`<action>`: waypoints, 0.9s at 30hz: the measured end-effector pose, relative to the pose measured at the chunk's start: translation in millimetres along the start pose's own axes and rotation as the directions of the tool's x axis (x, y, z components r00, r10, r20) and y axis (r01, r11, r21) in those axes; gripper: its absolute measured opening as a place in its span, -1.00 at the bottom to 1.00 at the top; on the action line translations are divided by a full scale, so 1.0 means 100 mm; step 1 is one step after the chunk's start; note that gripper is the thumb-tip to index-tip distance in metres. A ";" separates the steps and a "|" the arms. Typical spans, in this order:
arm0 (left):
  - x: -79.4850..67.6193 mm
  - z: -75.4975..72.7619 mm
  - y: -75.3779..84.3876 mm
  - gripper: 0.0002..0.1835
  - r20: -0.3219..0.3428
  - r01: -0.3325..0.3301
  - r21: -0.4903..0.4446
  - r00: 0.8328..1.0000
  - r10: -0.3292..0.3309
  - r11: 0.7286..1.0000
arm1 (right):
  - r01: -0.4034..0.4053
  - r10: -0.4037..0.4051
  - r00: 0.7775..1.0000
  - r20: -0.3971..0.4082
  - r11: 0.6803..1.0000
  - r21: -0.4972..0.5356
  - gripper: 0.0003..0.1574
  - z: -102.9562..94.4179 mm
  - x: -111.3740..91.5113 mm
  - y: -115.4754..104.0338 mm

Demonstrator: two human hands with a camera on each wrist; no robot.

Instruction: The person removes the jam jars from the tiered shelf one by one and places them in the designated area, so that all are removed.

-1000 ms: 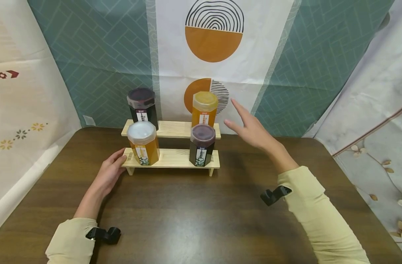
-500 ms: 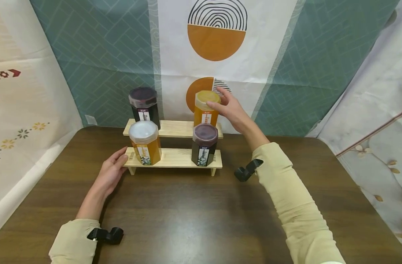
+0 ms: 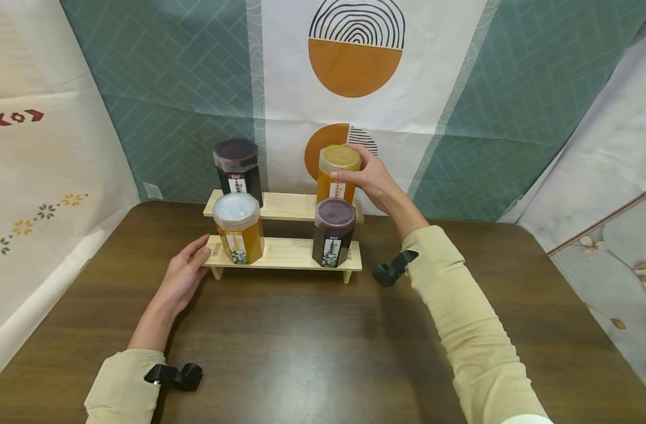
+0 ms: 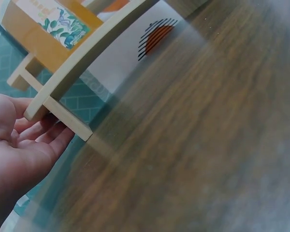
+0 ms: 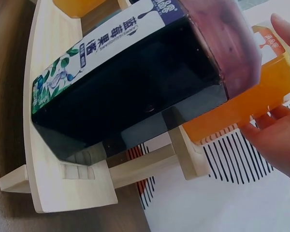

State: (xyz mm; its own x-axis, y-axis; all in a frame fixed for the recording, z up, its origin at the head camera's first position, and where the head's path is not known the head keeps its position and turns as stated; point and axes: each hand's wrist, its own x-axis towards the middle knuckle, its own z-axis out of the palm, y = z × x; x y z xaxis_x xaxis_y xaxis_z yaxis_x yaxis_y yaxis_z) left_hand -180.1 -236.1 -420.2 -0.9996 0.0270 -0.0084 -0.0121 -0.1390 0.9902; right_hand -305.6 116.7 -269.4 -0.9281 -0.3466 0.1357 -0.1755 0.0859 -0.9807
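Note:
A two-step wooden shelf [image 3: 285, 253] bears jars on both steps. My right hand [image 3: 377, 184] grips the orange jar with a yellow lid [image 3: 337, 160] at the right of the upper step, thumb in front and fingers round the far side. Below and in front of it stands a dark purple jar [image 3: 333, 235]. My left hand [image 3: 182, 277] holds the left end of the lower step. In the left wrist view the thumb lies at the step's end [image 4: 35, 110] with fingers curled beneath. Beside that hand stands an amber jar with a whitish lid [image 3: 240, 229].
Another dark jar [image 3: 239, 171] stands at the left of the upper step. The shelf is on a brown wooden table [image 3: 301, 341], close to a patterned cloth backdrop [image 3: 206, 88]. Light cloths hang at both sides.
My right hand has come in from the right and closed round the orange jar with the yellow lid. My left hand has stayed on the shelf's end. The head view has shifted slightly.

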 end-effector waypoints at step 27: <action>-0.02 -0.01 0.00 -0.32 0.012 -0.002 0.018 1.000 0.002 1.000 | 0.087 -0.087 0.996 -0.001 0.995 0.058 -0.28 -0.61 -0.20 -0.14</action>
State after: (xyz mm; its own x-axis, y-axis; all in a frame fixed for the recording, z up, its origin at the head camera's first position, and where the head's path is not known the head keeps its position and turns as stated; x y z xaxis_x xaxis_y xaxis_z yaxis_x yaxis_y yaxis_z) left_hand -178.2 -237.5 -420.2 -0.9992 0.0389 -0.0051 -0.0098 -0.1213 0.9926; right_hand -304.3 179.1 -249.4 -0.9097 -0.3517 0.2208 -0.2363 0.0011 -0.9717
